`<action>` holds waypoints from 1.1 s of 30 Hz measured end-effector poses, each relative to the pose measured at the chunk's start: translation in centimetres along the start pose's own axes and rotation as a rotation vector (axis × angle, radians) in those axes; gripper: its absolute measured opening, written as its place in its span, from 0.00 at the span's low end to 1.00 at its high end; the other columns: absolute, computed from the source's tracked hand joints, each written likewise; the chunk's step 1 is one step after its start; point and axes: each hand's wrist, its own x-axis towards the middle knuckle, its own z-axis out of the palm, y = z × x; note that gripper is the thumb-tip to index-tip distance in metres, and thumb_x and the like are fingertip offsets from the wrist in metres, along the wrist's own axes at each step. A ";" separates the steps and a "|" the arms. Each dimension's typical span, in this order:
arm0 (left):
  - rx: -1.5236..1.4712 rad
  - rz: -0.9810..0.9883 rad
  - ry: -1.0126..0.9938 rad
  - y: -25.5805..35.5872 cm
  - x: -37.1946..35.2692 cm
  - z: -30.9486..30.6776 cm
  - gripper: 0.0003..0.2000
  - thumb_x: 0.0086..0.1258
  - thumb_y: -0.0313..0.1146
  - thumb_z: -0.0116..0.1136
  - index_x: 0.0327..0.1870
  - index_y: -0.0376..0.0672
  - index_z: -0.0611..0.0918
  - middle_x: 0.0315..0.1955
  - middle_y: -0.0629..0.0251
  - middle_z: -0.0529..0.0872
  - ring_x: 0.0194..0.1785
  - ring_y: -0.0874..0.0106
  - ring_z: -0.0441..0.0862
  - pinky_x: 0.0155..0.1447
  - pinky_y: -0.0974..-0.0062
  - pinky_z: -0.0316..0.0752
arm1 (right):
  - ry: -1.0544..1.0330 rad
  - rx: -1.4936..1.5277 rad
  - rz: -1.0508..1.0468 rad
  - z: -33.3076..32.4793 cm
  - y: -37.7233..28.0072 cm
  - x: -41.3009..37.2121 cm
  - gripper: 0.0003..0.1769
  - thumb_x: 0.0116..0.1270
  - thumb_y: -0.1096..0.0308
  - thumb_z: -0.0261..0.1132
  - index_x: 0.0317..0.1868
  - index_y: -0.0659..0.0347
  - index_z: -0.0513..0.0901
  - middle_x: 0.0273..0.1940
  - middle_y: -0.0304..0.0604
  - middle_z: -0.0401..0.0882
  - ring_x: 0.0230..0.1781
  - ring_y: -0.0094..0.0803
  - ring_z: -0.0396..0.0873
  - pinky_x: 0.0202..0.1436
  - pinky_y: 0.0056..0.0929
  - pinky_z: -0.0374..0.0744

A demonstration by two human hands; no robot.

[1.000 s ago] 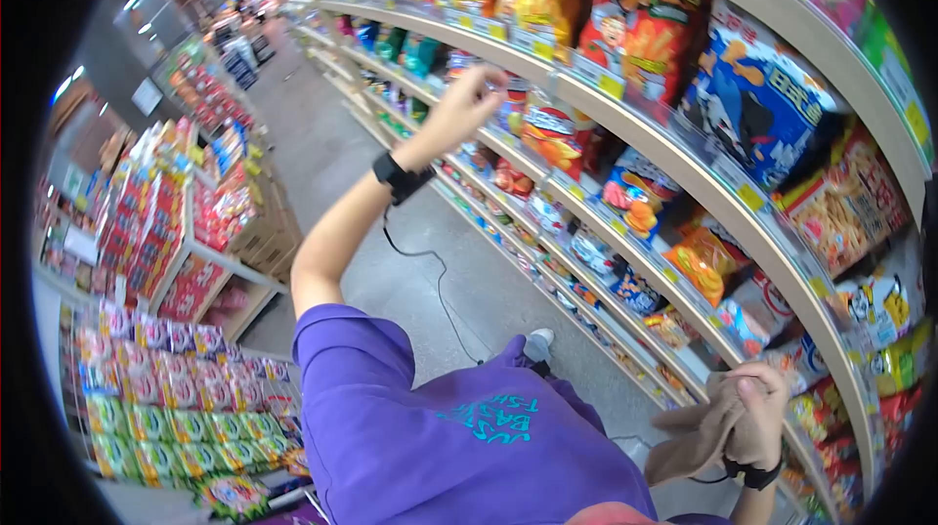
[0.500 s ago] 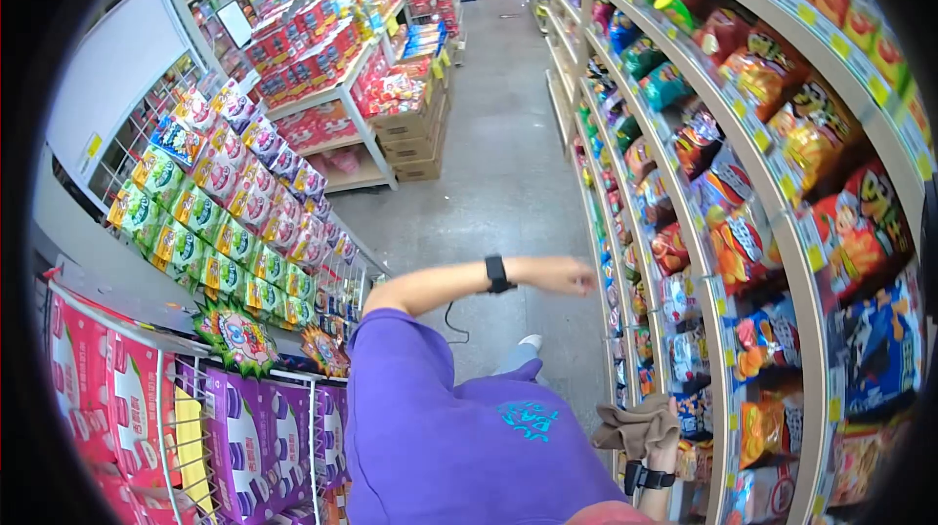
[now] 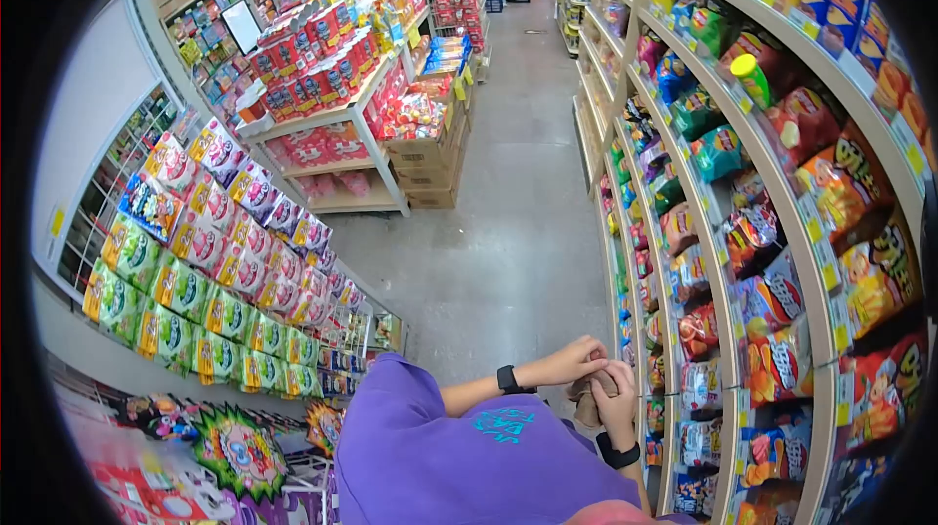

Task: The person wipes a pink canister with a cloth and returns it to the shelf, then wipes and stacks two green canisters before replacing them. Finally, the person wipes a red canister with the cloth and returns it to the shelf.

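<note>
Since the frame half a second back, I note the left hand [image 3: 575, 362] has come in from its outstretched reach toward the shelves and now meets the right hand in front of the chest. The view has shifted a little further along the aisle.

Room: a shop aisle with a grey floor [image 3: 518, 212]. Tall shelving [image 3: 813, 253] runs down the right side, stocked with snack bags [image 3: 850, 183]. On the left stands a wire rack of coloured packets [image 3: 225, 261]. Beyond it is a stand of red packs [image 3: 322, 66], with cardboard boxes [image 3: 425, 159] beneath it.

Hands: the right hand [image 3: 619, 400] is clenched around a brown cloth [image 3: 584, 406], held bunched just in front of the purple shirt [image 3: 459, 457] and close beside the lower shelves. The left hand lies against the cloth from the aisle side, fingers extended onto it. I cannot tell whether it grips the cloth or merely touches it. Each wrist carries a black band, the left [image 3: 507, 379] and the right [image 3: 618, 452].

Limits: most of the cloth is covered by the two hands and only a small fold shows. The bottom edge cuts off the lower body. The lens bends the shelving strongly, and the labels are too small to read.
</note>
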 end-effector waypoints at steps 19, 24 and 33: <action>-0.602 -0.156 0.273 -3.8 13.5 -10.1 0.06 0.71 0.27 0.52 0.46 0.40 0.77 0.26 0.77 0.74 0.32 0.86 0.71 0.35 0.86 0.68 | -0.019 0.128 -0.009 4.2 6.4 18.0 0.33 0.50 0.74 0.72 0.57 0.61 0.69 0.49 0.51 0.74 0.51 0.46 0.76 0.55 0.37 0.74; -0.491 -0.153 0.187 -2.0 20.9 -13.0 0.10 0.72 0.30 0.54 0.51 0.40 0.77 0.34 0.74 0.80 0.35 0.85 0.74 0.40 0.83 0.72 | 0.031 0.370 0.013 0.4 7.2 25.2 0.21 0.53 0.79 0.63 0.50 0.66 0.77 0.41 0.49 0.78 0.44 0.40 0.79 0.50 0.32 0.75; 0.097 0.414 0.285 3.9 39.2 -15.1 0.21 0.64 0.30 0.61 0.59 0.41 0.73 0.55 0.61 0.73 0.57 0.68 0.71 0.57 0.73 0.68 | 0.043 0.142 0.022 -6.3 12.3 31.4 0.23 0.49 0.76 0.68 0.49 0.69 0.78 0.41 0.52 0.79 0.44 0.47 0.80 0.50 0.34 0.76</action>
